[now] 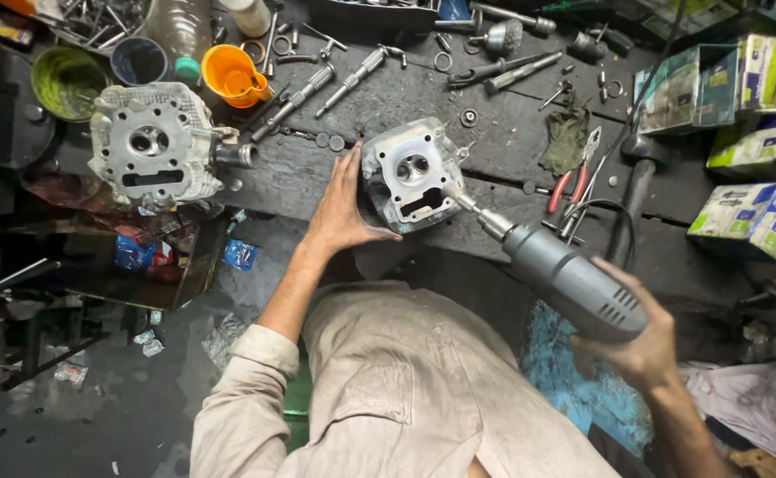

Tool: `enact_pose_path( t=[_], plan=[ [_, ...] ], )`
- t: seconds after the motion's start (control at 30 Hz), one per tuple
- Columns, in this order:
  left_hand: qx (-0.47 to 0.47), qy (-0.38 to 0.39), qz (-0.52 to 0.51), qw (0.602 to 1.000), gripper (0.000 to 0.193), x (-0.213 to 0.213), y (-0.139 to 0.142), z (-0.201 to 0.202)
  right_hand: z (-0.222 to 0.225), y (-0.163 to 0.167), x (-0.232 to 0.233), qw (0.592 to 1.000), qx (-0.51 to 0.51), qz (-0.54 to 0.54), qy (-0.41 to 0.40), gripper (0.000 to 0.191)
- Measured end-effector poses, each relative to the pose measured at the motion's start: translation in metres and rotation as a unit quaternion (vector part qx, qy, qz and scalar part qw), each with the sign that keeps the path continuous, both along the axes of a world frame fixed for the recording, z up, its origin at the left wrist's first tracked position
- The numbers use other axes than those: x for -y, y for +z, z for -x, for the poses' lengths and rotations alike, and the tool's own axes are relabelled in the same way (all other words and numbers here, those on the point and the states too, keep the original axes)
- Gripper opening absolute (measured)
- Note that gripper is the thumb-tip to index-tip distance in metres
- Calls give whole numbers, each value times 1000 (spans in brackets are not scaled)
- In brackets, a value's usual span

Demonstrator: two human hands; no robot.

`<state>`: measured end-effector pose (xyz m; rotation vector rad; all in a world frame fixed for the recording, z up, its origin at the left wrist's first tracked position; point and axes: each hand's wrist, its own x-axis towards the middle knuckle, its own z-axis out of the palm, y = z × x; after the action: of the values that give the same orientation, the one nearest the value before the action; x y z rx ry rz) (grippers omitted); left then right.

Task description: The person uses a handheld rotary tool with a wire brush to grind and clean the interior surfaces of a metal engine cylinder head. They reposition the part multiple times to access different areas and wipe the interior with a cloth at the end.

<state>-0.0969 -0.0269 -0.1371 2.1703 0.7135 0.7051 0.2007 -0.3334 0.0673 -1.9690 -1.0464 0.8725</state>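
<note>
A: Status? Where's the cylinder head (410,174)?

B: On the workbench (494,133) edge, in front of the person. Grinder (558,270) bit touches its right side; surface looks partly cleaned, can't tell how much remains.

A: Hands?

B: Left hand (342,208) flat, fingers spread, bracing the head's left side. Right hand (637,341) wrapped tight around the grinder body, right of the head.

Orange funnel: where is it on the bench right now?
In the head view the orange funnel sits upper left on the workbench, just right of the dark blue cup and above the larger cylinder head.
</note>
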Motion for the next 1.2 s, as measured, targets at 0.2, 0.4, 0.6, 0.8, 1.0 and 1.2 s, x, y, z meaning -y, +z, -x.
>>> enact_pose_path(
  t=[0.2, 0.4, 0.6, 0.8, 1.0, 1.2],
  plan=[
    [-21, 6, -45, 999, 155, -4, -1, 4, 20, -8, -15, 996, 63, 67, 14, 100],
    [16, 10, -50, 999, 151, -11, -6, 9, 20, 5, -74, 989, 79, 111, 63, 97],
    [32, 7, -23, 999, 148, -17, -12, 17, 3, 33, -147, 948, 115, 260, 140, 112],
    [43, 0, 1, 999, 149, -22, -18, 17, 17, 65, -278, 772, 312, 446, 328, 109],
    [46, 9, -12, 999, 150, -19, -15, 17, 97, 108, -383, 594, 452, 430, 509, 71],
    [13, 25, -31, 999, 150, -10, -7, 16, 158, 122, -406, 605, 447, 345, 561, 51]
  ],
)
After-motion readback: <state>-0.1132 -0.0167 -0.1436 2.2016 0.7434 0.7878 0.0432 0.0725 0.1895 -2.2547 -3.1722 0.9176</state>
